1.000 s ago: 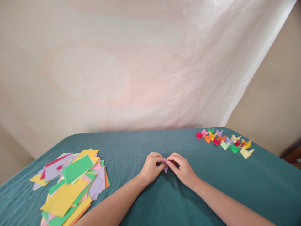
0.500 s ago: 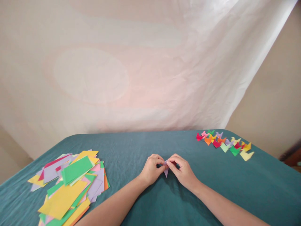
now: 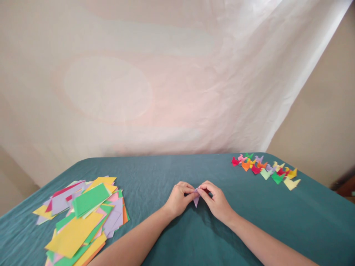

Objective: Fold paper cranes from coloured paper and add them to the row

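Observation:
A small piece of folded lilac paper (image 3: 196,201) is pinched between my two hands, above the middle of the table. Its pointed tip hangs down toward me, while my fingertips cover its upper part. My left hand (image 3: 181,198) is closed on the paper's left side, thumb against fingers. From the right, my right hand (image 3: 214,199) grips the top of the same paper between thumb and index finger. The fingertips of both hands nearly meet.
Loose sheets of coloured paper (image 3: 74,236) lie in a messy pile at the left. Several small folded paper birds (image 3: 277,177) stand in rows at the far right. A dark green cloth (image 3: 155,173) covers the table, and a pale sheet (image 3: 177,85) hangs behind it.
The fingers have shifted very slightly on the lilac paper, and its tip sits a little higher. Both hands stay in the same place.

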